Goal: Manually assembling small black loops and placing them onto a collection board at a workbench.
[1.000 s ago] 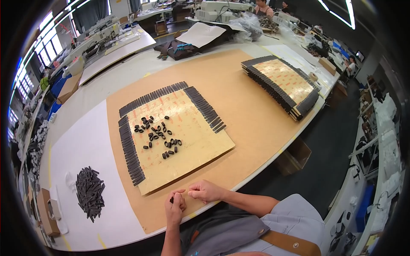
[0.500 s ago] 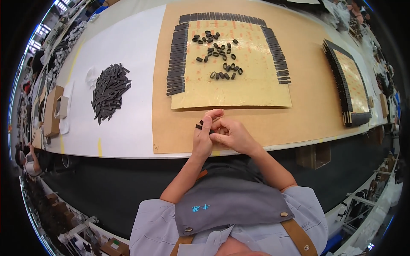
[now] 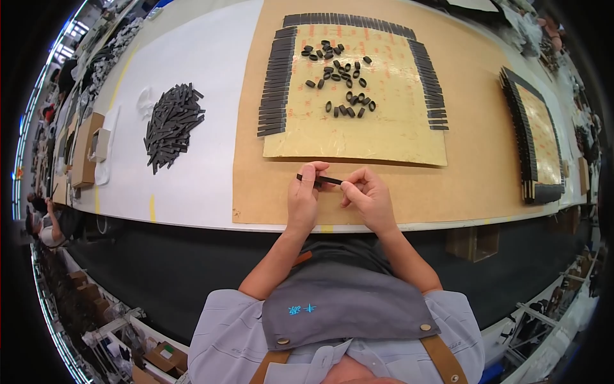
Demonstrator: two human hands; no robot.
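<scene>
Over the near edge of the table, my left hand [image 3: 304, 197] is closed on short black strips, their ends poking out by the thumb. A black strip [image 3: 328, 180] stretches from it to my right hand [image 3: 369, 198], whose thumb and forefinger pinch its other end. Just beyond both hands lies a yellowish board [image 3: 358, 146], lined on three sides with rows of black strips [image 3: 276, 83]. Several small black loops [image 3: 350, 97] are scattered on its middle. To the left, a heap of loose black strips [image 3: 171, 125] rests on white paper.
Brown paper [image 3: 486, 147] covers the table under the board. At the right stands a stack of similar strip-edged boards [image 3: 537, 137]. Cardboard boxes [image 3: 86, 150] sit at the left edge, beside a crumpled white scrap [image 3: 145, 101]. Another person [image 3: 51, 224] is at the far left.
My right hand has moved away from my left, and a black strip now spans between them. The whole view has shifted slightly.
</scene>
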